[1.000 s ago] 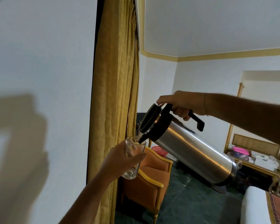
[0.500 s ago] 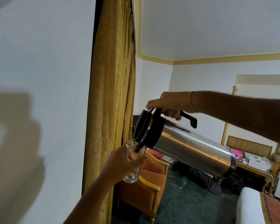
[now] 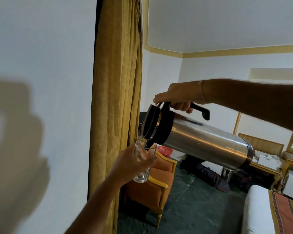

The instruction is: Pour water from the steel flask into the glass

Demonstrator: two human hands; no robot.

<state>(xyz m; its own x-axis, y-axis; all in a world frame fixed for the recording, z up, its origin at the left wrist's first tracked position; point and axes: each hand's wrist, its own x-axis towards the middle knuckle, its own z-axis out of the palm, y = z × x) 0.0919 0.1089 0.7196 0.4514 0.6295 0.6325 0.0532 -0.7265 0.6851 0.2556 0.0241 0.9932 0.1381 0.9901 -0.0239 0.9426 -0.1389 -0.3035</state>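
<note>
The right hand (image 3: 179,97) is wrapped around the black handle (image 3: 199,110) of the steel flask (image 3: 205,142), its fingers (image 3: 182,107) curled fully closed under the grip and the thumb reaching forward toward the lid's lever. The flask is tipped well past level, its base raised to the right and its black lid (image 3: 151,122) and collar pointing down to the left, with droplets scattered over the steel body. The black spout (image 3: 149,143) dips just inside the rim of the glass (image 3: 145,162), and a thin run of water shows at the lip there; how much water has gathered in the glass is hard to tell. The left hand (image 3: 134,163) holds the clear glass from its left side, fingers closed around the middle of its wall, the thick base showing below the hand. The glass is held in the air, slightly tilted, directly under the flask's mouth, in front of a long golden curtain (image 3: 118,92) and above an orange armchair (image 3: 152,186) with a pale wooden frame. A red basket (image 3: 165,150) sits behind the chair. Farther right, a wooden desk (image 3: 264,166) against the wall carries some small items, and the corner of a bed (image 3: 260,211) with a striped runner shows at the lower right, over a dark green floor (image 3: 201,200).
</note>
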